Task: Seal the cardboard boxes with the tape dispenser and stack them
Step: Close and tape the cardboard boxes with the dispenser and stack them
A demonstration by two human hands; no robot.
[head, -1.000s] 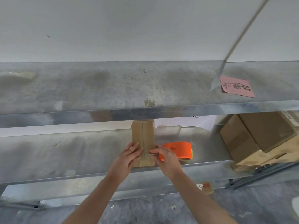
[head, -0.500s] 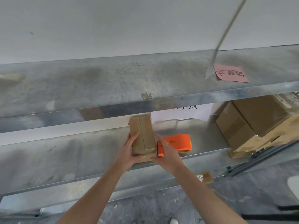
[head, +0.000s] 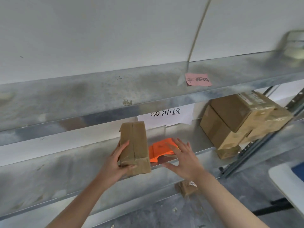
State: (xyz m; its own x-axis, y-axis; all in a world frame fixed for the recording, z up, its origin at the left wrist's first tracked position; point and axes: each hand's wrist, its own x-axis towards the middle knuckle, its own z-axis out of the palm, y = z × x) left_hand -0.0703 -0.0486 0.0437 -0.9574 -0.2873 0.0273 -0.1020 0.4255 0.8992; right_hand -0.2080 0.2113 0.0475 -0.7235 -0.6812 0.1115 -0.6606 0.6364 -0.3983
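- The left hand [head: 115, 163] grips the box [head: 134, 145] at its near left corner, fingers along the side and thumb across the near end; this hold looks meant to steady or lift it, since the near end juts over the shelf [head: 65, 170] edge.
- A tape strip runs along the box's top seam and down the near end; the sealing of this one looks done, though the far end is hidden.
- The right hand [head: 182, 155] is spread flat and holds nothing; it hovers over the orange dispenser [head: 158, 150], which lies just right of the box, under the fingers; whether they touch it I cannot tell.
- The hands are apart, the box's width between them.
- The stack [head: 238, 122] of larger boxes sits well to the right of the right hand on the same shelf; probably where this box goes.
- The dispenser lies close by the box, likely kept in reach for the next seal.
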